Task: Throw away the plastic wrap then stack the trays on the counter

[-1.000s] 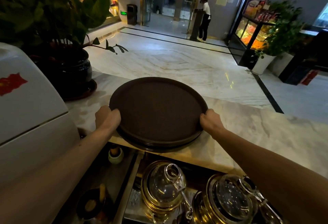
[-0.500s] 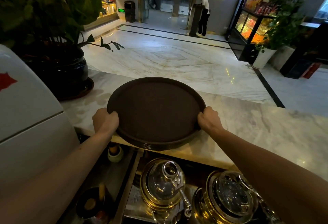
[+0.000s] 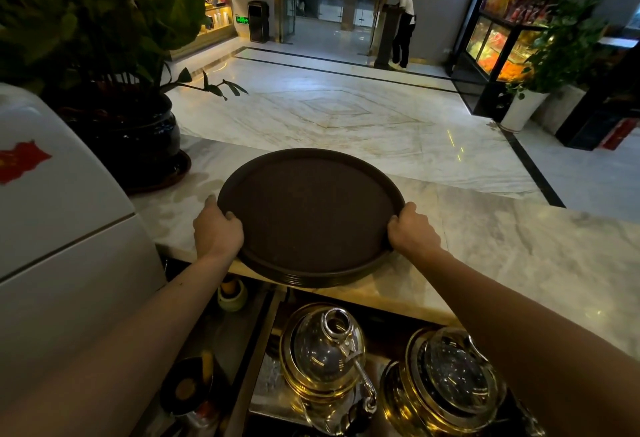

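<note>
Little has shifted since a moment ago: both hands keep their grip and the stack of trays sits in much the same spot. Round and dark brown, the trays lie flat on the marble table, the near rim overhanging its front edge, with several rims showing layered there. Left hand is clenched on the stack's left rim, right hand on its right rim, so the trays lie directly between them. A potted plant stands on the table to the left, well apart. Below the table's edge sit two glass teapots, side by side.
</note>
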Tool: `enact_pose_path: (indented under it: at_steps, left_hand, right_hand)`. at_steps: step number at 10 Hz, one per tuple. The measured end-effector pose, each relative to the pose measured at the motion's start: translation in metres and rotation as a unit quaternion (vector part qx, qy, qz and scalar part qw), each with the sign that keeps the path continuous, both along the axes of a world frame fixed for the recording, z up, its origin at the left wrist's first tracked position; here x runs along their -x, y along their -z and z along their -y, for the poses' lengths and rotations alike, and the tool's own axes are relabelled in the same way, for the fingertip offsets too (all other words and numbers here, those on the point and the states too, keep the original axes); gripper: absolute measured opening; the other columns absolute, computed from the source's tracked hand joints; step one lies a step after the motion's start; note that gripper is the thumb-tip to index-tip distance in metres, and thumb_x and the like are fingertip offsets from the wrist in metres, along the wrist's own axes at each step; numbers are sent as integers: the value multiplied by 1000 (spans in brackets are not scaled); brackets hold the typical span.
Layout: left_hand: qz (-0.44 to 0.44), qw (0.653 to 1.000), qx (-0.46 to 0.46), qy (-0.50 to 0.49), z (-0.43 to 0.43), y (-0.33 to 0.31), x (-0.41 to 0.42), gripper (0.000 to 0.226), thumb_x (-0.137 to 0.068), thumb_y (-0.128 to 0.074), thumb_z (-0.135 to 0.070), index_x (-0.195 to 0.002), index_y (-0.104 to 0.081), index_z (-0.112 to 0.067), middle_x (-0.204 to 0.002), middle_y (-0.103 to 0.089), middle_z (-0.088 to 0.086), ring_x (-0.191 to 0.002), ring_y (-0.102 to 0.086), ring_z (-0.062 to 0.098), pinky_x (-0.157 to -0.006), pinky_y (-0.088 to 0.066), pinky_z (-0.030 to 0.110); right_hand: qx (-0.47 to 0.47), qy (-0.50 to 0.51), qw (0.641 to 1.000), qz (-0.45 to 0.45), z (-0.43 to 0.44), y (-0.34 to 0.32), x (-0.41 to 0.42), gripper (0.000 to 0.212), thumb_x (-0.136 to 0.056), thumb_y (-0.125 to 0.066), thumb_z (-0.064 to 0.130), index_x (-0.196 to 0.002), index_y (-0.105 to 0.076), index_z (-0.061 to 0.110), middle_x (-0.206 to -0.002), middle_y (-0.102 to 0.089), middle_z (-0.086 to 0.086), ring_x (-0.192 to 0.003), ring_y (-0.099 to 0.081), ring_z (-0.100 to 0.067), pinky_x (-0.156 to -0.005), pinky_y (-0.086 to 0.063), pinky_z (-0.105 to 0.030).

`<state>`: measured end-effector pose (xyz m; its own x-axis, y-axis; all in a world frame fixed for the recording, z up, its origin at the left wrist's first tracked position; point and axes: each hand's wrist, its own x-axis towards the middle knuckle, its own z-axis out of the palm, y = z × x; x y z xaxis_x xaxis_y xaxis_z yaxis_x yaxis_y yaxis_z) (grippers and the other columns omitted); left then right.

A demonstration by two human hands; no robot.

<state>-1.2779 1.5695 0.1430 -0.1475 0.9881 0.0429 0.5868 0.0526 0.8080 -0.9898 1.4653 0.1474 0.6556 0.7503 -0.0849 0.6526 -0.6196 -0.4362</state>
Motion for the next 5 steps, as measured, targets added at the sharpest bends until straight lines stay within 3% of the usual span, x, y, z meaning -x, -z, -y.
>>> enact_pose_path:
  at_steps: [1, 2, 5]
  left_hand:
    - [-85, 994, -21, 59, 1, -7, 3, 43, -97, -43, -21, -137, -41, -6, -134, -52, 22, -124, -48, 40, -102, -43, 52]
    - [-207, 970, -32, 120, 12, -15, 6, 55, -97, -40, -38, -143, -35, -9, -144, -43, 22, -133, -37, 40, -108, -35, 55]
    - [-270, 914, -200, 228, 96, -84, 5, 60, -98, -30, -49, -145, -35, -12, -148, -40, 20, -136, -37, 37, -113, -30, 50]
  right_hand:
    - [12, -36, 999, 17, 3, -7, 4, 38, -98, -38, 31, -129, -36, 9, -114, -57, -13, -88, -57, -27, -78, -52, -42]
    - [-1, -86, 996, 23, 15, -22, 7, 49, -97, -41, 41, -136, -33, 12, -127, -51, -19, -108, -57, -35, -90, -52, -51]
    - [-61, -146, 978, 138, 96, -91, 31, 65, -93, -37, 56, -142, -30, 13, -138, -45, -24, -122, -47, -43, -94, -43, -52]
